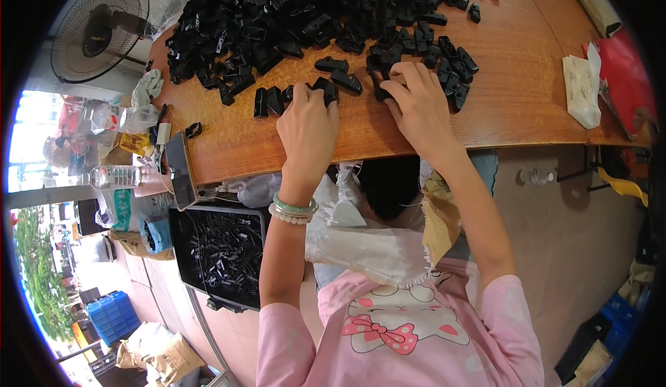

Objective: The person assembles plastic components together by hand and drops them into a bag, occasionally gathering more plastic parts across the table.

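Observation:
My left hand (306, 124) rests at the near side of the wooden table, fingers curled down on a small black plastic part (326, 90). More such parts stand in a short row just left of its fingertips. My right hand (423, 108) is bent over another black plastic part (381, 93), its thumb and fingers closed around it. Between the hands lie two loose black parts (346, 81). A cluster of the same parts (454, 74) sits right of my right hand. My fingers partly hide the pieces they touch.
A large heap of black parts (277, 15) covers the table's far side. Below the table, at left, stands a black crate (182, 248) of small black pieces. A phone (180, 168) leans at the left edge; a fan (99, 31) stands behind. A red bag (624, 74) lies right.

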Available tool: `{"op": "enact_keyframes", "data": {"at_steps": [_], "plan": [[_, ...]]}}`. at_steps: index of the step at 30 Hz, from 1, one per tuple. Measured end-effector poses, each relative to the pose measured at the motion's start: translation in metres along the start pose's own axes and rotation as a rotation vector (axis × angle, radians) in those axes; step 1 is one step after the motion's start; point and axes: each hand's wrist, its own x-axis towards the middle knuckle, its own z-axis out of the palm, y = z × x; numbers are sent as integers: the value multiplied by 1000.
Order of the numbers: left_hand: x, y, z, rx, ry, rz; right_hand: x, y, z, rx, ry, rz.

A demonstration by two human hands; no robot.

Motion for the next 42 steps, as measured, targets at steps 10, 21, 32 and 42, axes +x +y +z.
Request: {"op": "enact_keyframes", "data": {"at_steps": [10, 21, 32, 42], "plan": [[-27, 10, 1, -813, 79, -423, -9, -8, -11, 189, 100, 37], [-39, 16, -14, -1650, -343, -513, -25, -42, -15, 1034, 197, 308], [-42, 40, -33, -1466, -289, -333, -28, -41, -28, 778, 217, 218], [-43, 30, -33, -1353, -358, -301, -26, -33, -34, 861, 35, 135]]}}
